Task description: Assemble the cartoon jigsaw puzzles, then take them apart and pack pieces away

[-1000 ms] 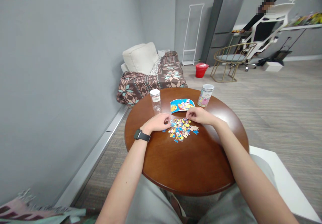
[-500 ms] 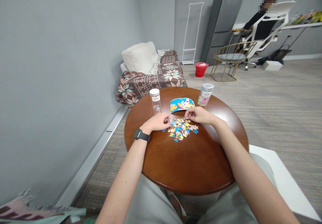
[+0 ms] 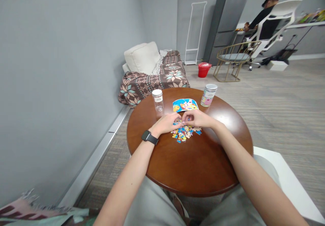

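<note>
A loose heap of small colourful jigsaw puzzle pieces [image 3: 183, 134] lies on the round brown table [image 3: 193, 165]. Over its far side my left hand [image 3: 169, 122], with a dark watch on the wrist, is closed in a pinch on a puzzle piece, mostly hidden by the fingers. Almost fingertip to fingertip with it, my right hand [image 3: 198, 118] also pinches a small puzzle piece. Just beyond the hands lies a curled picture sheet [image 3: 185, 104] with a blue cartoon scene.
A clear jar with a white lid [image 3: 157, 100] stands at the back left of the table, a printed lidded canister [image 3: 208, 95] at the back right. Farther off are a covered sofa [image 3: 154, 83], a red bucket [image 3: 203, 70], a gold-framed chair [image 3: 233, 58] and a seated person [image 3: 266, 17].
My left hand has moved right and my right hand slightly left, so their fingertips now come together above the pieces. The seated person in the background has shifted posture.
</note>
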Motion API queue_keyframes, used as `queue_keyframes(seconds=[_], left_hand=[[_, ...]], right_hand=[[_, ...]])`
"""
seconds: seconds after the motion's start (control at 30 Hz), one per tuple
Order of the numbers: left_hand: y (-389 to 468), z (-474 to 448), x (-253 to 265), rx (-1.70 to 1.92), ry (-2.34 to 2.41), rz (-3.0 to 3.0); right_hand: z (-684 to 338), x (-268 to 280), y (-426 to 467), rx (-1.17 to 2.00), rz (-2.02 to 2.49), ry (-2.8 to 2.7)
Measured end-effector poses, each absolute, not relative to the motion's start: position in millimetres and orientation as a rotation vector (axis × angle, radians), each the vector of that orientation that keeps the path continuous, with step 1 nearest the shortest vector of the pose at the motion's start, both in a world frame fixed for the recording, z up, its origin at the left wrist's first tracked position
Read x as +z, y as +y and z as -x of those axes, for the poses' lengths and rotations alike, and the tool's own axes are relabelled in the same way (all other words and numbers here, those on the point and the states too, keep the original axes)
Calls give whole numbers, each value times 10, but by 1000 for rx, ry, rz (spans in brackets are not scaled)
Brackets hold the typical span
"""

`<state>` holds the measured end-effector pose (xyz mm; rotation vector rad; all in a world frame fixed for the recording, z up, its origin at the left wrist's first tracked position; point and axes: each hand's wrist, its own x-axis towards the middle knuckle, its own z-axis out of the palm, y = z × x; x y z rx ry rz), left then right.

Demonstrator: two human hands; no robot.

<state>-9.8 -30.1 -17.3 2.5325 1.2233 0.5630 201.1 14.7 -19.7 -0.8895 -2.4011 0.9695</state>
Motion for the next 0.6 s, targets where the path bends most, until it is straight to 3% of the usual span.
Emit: queue_keyframes(seconds=[0.6], left_hand=[[-275, 89, -230, 647, 1206, -2537]], right_hand=[[-1977, -229, 122, 877, 848, -2444]])
